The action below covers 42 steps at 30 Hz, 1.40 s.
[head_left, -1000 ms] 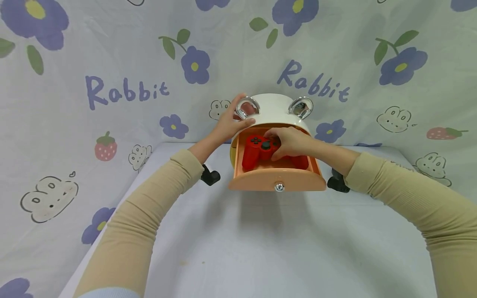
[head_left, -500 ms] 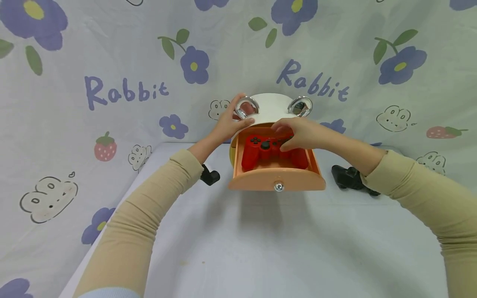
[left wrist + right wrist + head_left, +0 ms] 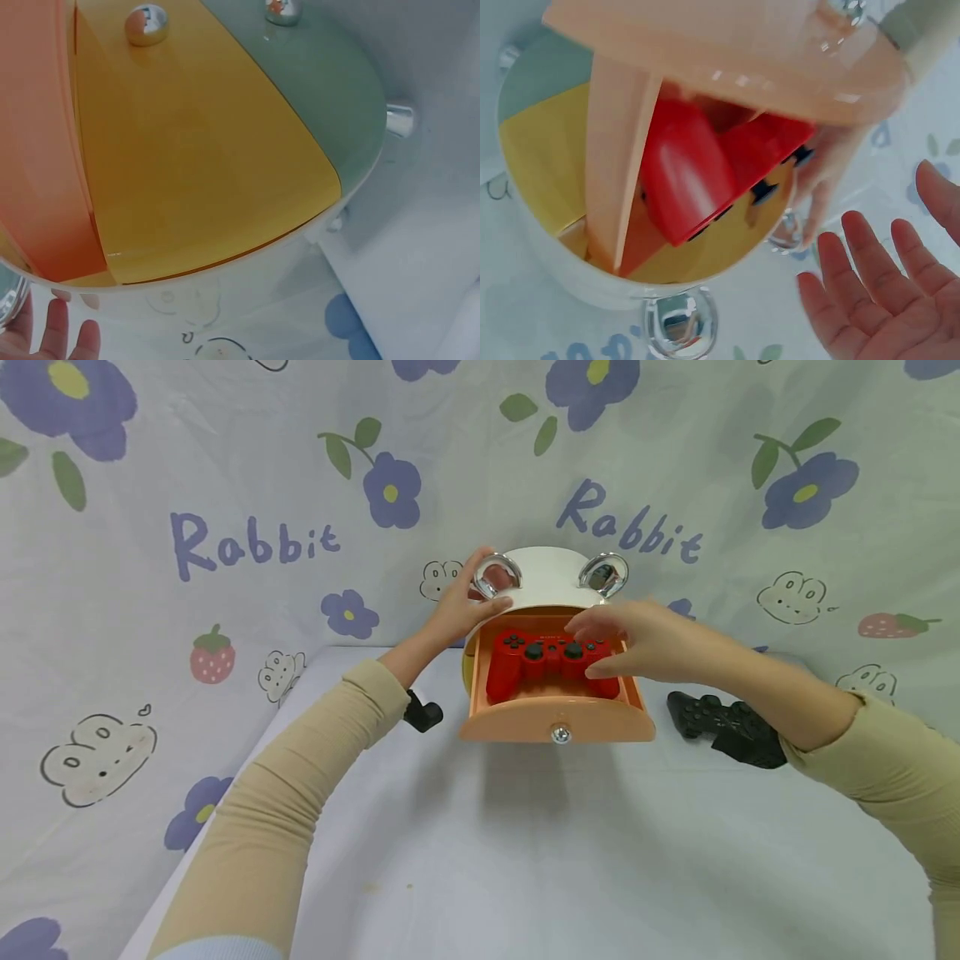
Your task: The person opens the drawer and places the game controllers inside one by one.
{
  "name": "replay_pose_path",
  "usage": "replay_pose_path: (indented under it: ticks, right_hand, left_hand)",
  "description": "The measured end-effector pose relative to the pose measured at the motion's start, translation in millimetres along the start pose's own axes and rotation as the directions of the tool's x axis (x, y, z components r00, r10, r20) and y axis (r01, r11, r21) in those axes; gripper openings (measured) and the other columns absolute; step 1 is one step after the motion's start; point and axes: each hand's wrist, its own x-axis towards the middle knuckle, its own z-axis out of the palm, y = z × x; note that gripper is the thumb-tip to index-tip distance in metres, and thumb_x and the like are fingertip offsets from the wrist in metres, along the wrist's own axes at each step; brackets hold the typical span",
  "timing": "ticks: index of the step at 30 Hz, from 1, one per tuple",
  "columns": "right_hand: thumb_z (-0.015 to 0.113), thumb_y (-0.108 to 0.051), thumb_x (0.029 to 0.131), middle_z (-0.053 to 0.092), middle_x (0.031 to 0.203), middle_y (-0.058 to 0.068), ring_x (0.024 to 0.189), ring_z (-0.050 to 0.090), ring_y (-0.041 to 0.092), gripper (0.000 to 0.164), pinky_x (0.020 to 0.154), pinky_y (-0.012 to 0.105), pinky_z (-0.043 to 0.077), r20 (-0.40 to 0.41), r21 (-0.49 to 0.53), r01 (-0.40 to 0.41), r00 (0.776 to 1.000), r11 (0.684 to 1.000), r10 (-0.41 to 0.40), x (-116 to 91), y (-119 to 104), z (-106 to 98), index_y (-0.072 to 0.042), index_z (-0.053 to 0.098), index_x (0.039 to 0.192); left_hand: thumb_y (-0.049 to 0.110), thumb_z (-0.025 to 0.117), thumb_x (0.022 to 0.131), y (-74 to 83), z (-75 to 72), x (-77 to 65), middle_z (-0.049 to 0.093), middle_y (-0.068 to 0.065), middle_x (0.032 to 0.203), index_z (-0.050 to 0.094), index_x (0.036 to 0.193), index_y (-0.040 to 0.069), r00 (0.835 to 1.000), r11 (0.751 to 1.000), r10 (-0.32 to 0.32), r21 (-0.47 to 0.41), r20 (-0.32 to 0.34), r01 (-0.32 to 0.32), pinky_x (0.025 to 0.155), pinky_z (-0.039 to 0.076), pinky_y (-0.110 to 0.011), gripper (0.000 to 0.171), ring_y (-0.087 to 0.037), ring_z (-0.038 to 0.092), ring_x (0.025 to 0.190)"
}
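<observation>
A small rounded cabinet point(image 3: 551, 575) with a white top and two chrome ring ears stands at the back of the table. Its orange drawer point(image 3: 517, 720) is pulled out, and a red game controller point(image 3: 506, 677) lies inside, buttons up. My left hand point(image 3: 456, 612) holds the cabinet at its left ear, thumb on the front of the top and fingers behind. At the drawer's right side is my right hand point(image 3: 637, 639), fingers spread, overlapping the controller's right end in the head view. The right wrist view shows this hand point(image 3: 900, 300) apart from the controller, its palm bare.
A black game controller point(image 3: 708, 717) lies on the table right of the cabinet, partly behind the right forearm. Left of the cabinet, a black rounded object point(image 3: 425, 717) shows past the left sleeve. Yellow point(image 3: 202, 150) and green point(image 3: 330, 90) drawers with chrome knobs sit shut below the orange one.
My right hand has let go of the red controller and drawn back rightward, its fingers spreading. More of both the red and the black controllers shows. The left hand stays at the ear.
</observation>
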Motion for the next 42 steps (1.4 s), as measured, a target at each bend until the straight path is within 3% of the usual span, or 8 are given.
replay_pose_path:
  ticks: [8,15,19,24,28,36,42]
  right_hand:
    - [0.07,-0.013,0.08,0.063,0.088,-0.002,0.079,0.054,0.014,0.032,0.067,0.028,0.048,-0.081,0.002,0.095,0.992,0.996,-0.094,-28.0,-5.6,16.3,-0.011,0.061,0.111]
    - [0.067,-0.005,0.081,0.061,0.079,-0.009,0.068,0.053,0.009,0.027,0.059,0.023,0.047,-0.04,0.03,0.175,0.984,0.984,-0.174,-37.0,-4.2,38.2,-0.012,0.062,0.106]
    - [0.066,-0.003,0.081,0.06,0.077,-0.009,0.069,0.054,0.007,0.028,0.06,0.022,0.049,-0.025,0.071,0.225,0.974,0.972,-0.224,-38.3,1.1,54.3,-0.012,0.061,0.107]
    - [0.068,-0.003,0.08,0.061,0.085,-0.005,0.075,0.057,0.008,0.039,0.063,0.022,0.05,-0.03,0.13,0.209,0.978,0.969,-0.207,-37.5,8.8,75.6,-0.013,0.058,0.116]
    - [0.071,-0.005,0.077,0.062,0.097,0.002,0.079,0.061,0.008,0.047,0.065,0.021,0.051,-0.077,0.148,0.205,0.978,0.967,-0.195,-36.2,15.2,89.2,-0.011,0.056,0.121]
    - [0.072,-0.01,0.078,0.066,0.098,0.004,0.084,0.063,0.013,0.047,0.064,0.022,0.052,-0.14,0.234,0.229,0.97,0.945,-0.2,-34.4,27.6,109.6,-0.006,0.055,0.122]
    - [0.072,-0.006,0.077,0.065,0.096,0.007,0.076,0.064,0.011,0.041,0.063,0.023,0.052,-0.278,0.286,0.276,0.94,0.917,-0.196,-31.4,32.4,126.8,-0.003,0.059,0.116]
  left_hand:
    - [0.027,0.068,0.083,-1.7,-0.2,0.3,0.038,-0.008,0.139,0.022,0.145,0.023,1.0,1.0,0.005,0.0,-0.002,-0.005,0.088,0.045,-0.039,0.077,-0.026,0.049,0.1]
    - [0.027,0.068,0.083,-2.4,-0.2,0.8,0.039,-0.008,0.137,0.022,0.145,0.023,1.0,1.0,0.007,0.0,0.003,-0.007,0.085,0.046,-0.039,0.077,-0.026,0.05,0.099]
    - [0.028,0.068,0.082,-1.3,-0.3,0.3,0.038,-0.008,0.138,0.022,0.145,0.023,1.0,1.0,0.006,0.0,-0.002,-0.006,0.084,0.046,-0.038,0.078,-0.026,0.049,0.098]
    - [0.029,0.068,0.082,-1.7,-0.2,-0.5,0.038,-0.007,0.138,0.022,0.145,0.024,1.0,1.0,0.002,0.005,-0.003,-0.002,0.085,0.046,-0.038,0.078,-0.025,0.049,0.099]
    - [0.029,0.068,0.082,-2.0,0.5,0.4,0.036,-0.006,0.14,0.021,0.145,0.026,1.0,1.0,0.01,0.007,-0.002,-0.01,0.086,0.046,-0.037,0.078,-0.024,0.049,0.1]
    - [0.026,0.068,0.083,-0.6,1.2,0.7,0.034,-0.006,0.142,0.021,0.145,0.024,1.0,1.0,0.014,0.008,-0.01,-0.014,0.086,0.045,-0.038,0.078,-0.026,0.049,0.101]
    - [0.027,0.068,0.083,-1.8,1.0,1.3,0.038,-0.007,0.139,0.022,0.145,0.024,1.0,1.0,0.013,0.007,-0.009,-0.013,0.086,0.045,-0.037,0.077,-0.025,0.049,0.1]
